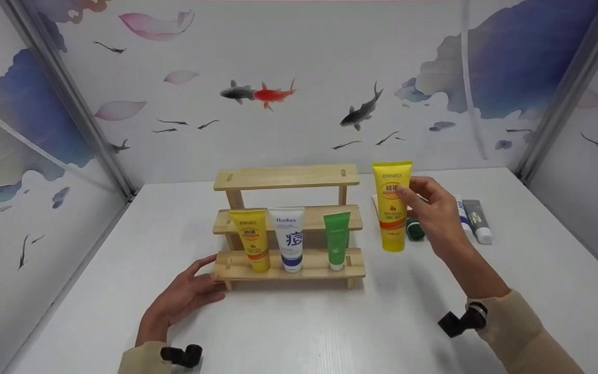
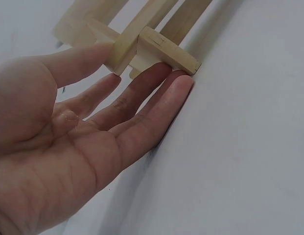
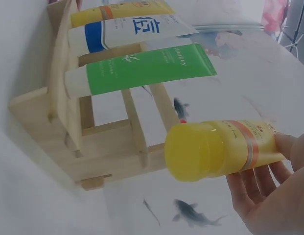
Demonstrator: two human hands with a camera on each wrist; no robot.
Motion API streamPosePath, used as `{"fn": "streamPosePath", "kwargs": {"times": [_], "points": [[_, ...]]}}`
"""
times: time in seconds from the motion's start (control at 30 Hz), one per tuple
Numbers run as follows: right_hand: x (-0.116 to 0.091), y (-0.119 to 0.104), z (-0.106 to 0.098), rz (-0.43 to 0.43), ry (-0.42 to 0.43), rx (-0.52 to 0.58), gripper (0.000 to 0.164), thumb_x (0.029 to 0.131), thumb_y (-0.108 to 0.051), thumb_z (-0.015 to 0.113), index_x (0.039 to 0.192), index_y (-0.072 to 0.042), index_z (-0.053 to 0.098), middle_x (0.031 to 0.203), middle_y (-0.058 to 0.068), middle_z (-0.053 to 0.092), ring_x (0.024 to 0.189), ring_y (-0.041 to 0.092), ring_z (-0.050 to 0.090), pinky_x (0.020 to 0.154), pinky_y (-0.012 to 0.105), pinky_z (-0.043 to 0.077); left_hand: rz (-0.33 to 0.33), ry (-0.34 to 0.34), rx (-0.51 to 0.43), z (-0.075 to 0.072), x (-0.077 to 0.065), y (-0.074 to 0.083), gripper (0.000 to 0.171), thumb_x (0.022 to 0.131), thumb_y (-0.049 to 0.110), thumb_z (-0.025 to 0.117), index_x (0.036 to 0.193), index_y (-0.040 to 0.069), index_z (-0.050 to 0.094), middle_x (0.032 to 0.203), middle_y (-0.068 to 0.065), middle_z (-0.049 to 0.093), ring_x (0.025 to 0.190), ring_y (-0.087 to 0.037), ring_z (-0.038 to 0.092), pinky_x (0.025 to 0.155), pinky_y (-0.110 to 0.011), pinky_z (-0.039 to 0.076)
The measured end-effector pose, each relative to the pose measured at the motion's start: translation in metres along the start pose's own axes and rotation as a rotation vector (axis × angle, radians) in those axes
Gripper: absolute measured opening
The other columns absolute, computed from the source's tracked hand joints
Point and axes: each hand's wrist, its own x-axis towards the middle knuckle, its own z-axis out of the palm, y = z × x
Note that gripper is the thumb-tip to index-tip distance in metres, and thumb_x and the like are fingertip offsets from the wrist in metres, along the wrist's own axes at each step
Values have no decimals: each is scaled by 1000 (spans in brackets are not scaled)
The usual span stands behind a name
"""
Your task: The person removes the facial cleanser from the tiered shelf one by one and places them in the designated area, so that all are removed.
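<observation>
My right hand (image 1: pixel 436 213) pinches a yellow squeeze tube (image 1: pixel 393 208) by its side, cap down, off the right side of a three-step wooden rack (image 1: pixel 286 177). In the right wrist view, the tube's yellow cap (image 3: pixel 188 152) points toward the rack. On the lowest step stand another yellow tube (image 1: pixel 253 241), a white tube (image 1: pixel 289 240) with a blue band, and a green tube (image 1: pixel 337 240), all caps down. At the rack's lower left end, my left hand (image 1: pixel 187 291) holds the wood between thumb and fingers, as the left wrist view shows.
Behind my right hand, a grey tube (image 1: pixel 478 221) and a partly hidden white and blue tube (image 1: pixel 463 215) lie on the white table (image 1: pixel 288 327). A dark green cap (image 1: pixel 415 229) shows beside them. Printed panels (image 1: pixel 304 47) enclose the table at the back and sides.
</observation>
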Motion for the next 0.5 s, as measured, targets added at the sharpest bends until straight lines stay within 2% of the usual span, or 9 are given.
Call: {"fn": "streamPosePath", "kwargs": {"times": [0.13, 0.33, 0.5], "points": [[-5, 13, -5, 44, -25, -44, 70, 90, -61, 61, 138, -11, 51, 136, 9, 55, 119, 27, 58, 100, 28, 55, 0, -1, 1, 0, 0, 2, 76, 100, 29, 61, 161, 19, 17, 152, -22, 45, 124, -22, 62, 106, -38, 54], [-3, 33, -11, 138, -43, -5, 72, 91, -60, 60, 143, -11, 47, 135, 11, 55, 116, 25, 60, 98, 25, 56, 3, 12, 5, 2, 1, 2, 76, 99, 26, 60, 161, 20, 17, 156, -26, 38, 126, -23, 60, 106, -37, 54], [1, 47, -16, 203, -67, 12, 75, 91, -58, 61, 147, -11, 43, 136, 12, 54, 113, 23, 63, 96, 24, 57, 11, -17, 3, 0, -1, 1, 77, 101, 28, 58, 162, 18, 13, 158, -28, 32, 126, -22, 59, 107, -39, 53]]}}
